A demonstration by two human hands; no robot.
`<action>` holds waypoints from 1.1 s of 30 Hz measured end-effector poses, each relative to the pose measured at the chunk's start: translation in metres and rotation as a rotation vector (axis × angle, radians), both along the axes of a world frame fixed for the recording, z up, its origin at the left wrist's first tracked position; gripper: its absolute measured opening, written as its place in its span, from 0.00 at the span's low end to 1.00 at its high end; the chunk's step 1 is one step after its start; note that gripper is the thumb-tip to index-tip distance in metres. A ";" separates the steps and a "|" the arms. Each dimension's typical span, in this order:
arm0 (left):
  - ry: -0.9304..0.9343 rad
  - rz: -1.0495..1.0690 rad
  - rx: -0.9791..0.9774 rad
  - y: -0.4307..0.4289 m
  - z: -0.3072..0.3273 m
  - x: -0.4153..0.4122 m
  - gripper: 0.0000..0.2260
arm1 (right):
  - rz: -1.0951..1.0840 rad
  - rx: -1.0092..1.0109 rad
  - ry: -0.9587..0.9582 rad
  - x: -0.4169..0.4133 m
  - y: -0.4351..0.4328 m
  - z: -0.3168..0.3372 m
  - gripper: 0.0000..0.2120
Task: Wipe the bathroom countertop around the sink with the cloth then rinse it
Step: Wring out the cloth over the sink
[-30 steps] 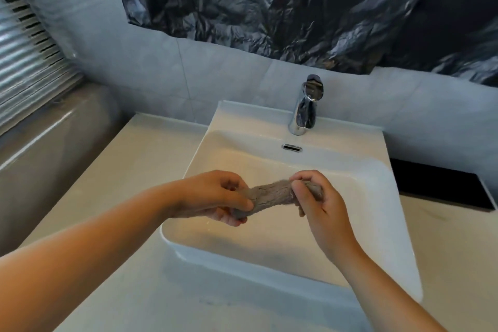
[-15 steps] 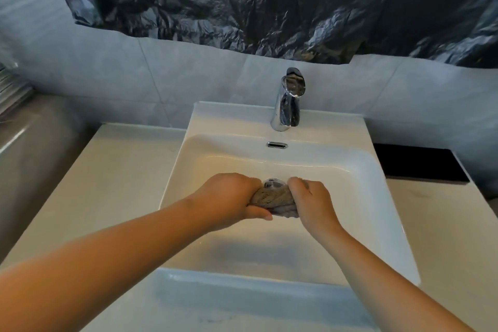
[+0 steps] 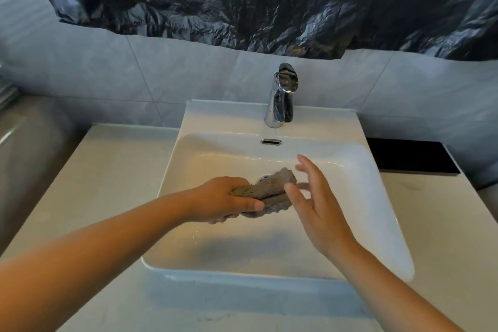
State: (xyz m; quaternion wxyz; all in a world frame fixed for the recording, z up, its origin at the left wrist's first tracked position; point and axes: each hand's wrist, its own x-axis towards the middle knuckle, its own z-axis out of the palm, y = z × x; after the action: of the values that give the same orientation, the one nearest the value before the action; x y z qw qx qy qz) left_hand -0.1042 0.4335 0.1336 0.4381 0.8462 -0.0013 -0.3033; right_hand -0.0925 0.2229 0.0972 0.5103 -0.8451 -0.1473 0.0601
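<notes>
Head view: the left grip (image 3: pixel 223 199) is clenched round one end of the grey knitted cloth (image 3: pixel 272 191). The cloth is bunched into a rough roll that sticks out to the right of that grip and is held in the air above the basin of the white sink (image 3: pixel 172 167). The right grip (image 3: pixel 318 205) is released, with fingers straight and spread and the palm turned toward the cloth's free end. The thumb is just beside the cloth, but I cannot tell whether it touches.

A metal edge of the drain (image 3: pixel 265 177) shows just behind the cloth. Beyond both grips stands the chrome faucet (image 3: pixel 281 97), with the overflow slot (image 3: pixel 271 141) below it. No stream of water can be seen. The pale counter (image 3: pixel 107 183) runs outward from either grip, and a flat black object (image 3: pixel 412 156) lies well off to the right of the right grip.

This looks like the rinse-and-wring stage. To do it well, the right grip should close on the free end and twist against the left, keeping the roll low over the basin so drips fall inside and not on the counter. If more water is wanted, the free right grip is the nearer one to the faucet lever.

No brand, label or legible writing shows anywhere.
</notes>
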 end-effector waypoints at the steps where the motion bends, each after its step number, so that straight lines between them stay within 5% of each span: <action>1: 0.113 -0.001 -0.092 0.002 0.003 0.000 0.15 | 0.012 0.004 -0.123 -0.005 -0.004 -0.005 0.26; 7: 0.443 -0.186 -0.331 0.001 0.015 0.002 0.15 | 0.053 0.109 -0.503 -0.007 0.002 -0.022 0.19; 14: 0.336 -0.219 -0.025 -0.010 0.020 0.008 0.16 | 0.001 -0.005 -0.560 0.019 0.013 -0.019 0.16; 19: -0.181 -0.408 0.661 -0.026 0.014 0.011 0.20 | 0.096 -0.285 -0.182 0.029 0.017 -0.011 0.27; 24: -0.546 -0.529 0.896 -0.031 0.005 0.008 0.19 | 0.080 -0.185 0.521 0.037 0.021 0.002 0.18; 27: -0.600 -0.518 0.867 -0.031 0.002 0.008 0.19 | 0.133 -0.226 0.698 0.040 0.019 0.006 0.18; 29: -0.548 -0.450 0.781 -0.029 0.004 0.008 0.18 | 0.142 -0.202 0.609 0.042 0.017 0.006 0.19; 33: -0.271 -0.095 0.304 -0.025 0.003 0.006 0.11 | 0.163 -0.238 0.301 0.043 0.011 0.008 0.23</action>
State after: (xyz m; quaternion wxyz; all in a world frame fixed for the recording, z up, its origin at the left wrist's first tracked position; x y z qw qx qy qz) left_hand -0.0986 0.4082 0.1364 0.2863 0.9347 -0.0545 -0.2035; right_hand -0.0493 0.2342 0.1051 0.4166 -0.8663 -0.1291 0.2438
